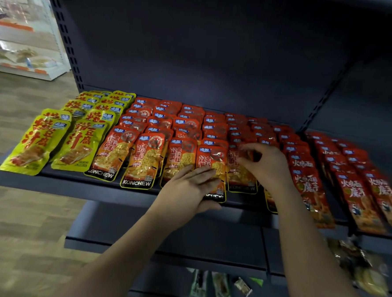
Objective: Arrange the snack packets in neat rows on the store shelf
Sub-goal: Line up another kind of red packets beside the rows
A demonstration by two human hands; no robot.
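Observation:
Snack packets lie in overlapping rows on a dark shelf [57,184]: yellow packets [37,145] at the left, orange-red packets [141,161] in the middle, darker red packets [353,192] at the right. My left hand [189,189] lies flat with straight fingers on the front orange packet [211,158] of the fourth orange row, its thumb under that packet's lower edge. My right hand [262,162] hovers over the neighbouring front orange packet [240,177]; its fingertips are curled and pinch that packet's upper part. My right wrist hides the packet behind it.
The shelf's front lip runs below the packets. A lower shelf [161,249] juts out beneath, with loose packets [222,287] further down and a heap of bags [364,269] at the lower right. An upright post [66,37] stands at the left. Wooden floor lies to the left.

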